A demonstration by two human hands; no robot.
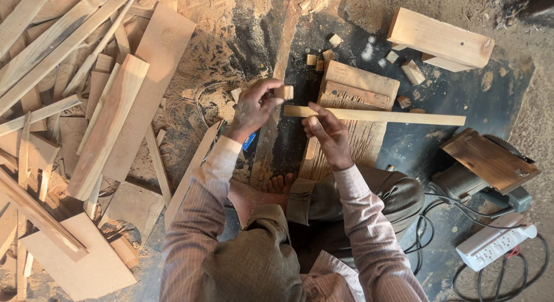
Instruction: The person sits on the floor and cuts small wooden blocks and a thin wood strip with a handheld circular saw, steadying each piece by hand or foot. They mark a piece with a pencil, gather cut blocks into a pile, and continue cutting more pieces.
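Grooved board [352, 105]: flat on the dark floor ahead of your knees — beneath both hands.
Wooden strip [381, 115]: level across that board; your right hand [326, 131] grips its left end.
Small wood block [283, 92]: pinched in your left hand [254, 108] fingertips — just above the strip's end.

Seen from above, both arms in striped pinkish sleeves reach forward from a seated body, elbows bent. The left hand [255, 107] is raised, wrist cocked, fingers pinched closed at the tips. The right hand [327, 133] sits just beside it, slightly lower, fingers curled shut with the thumb on top. A bare foot [281, 183] shows between the forearms.
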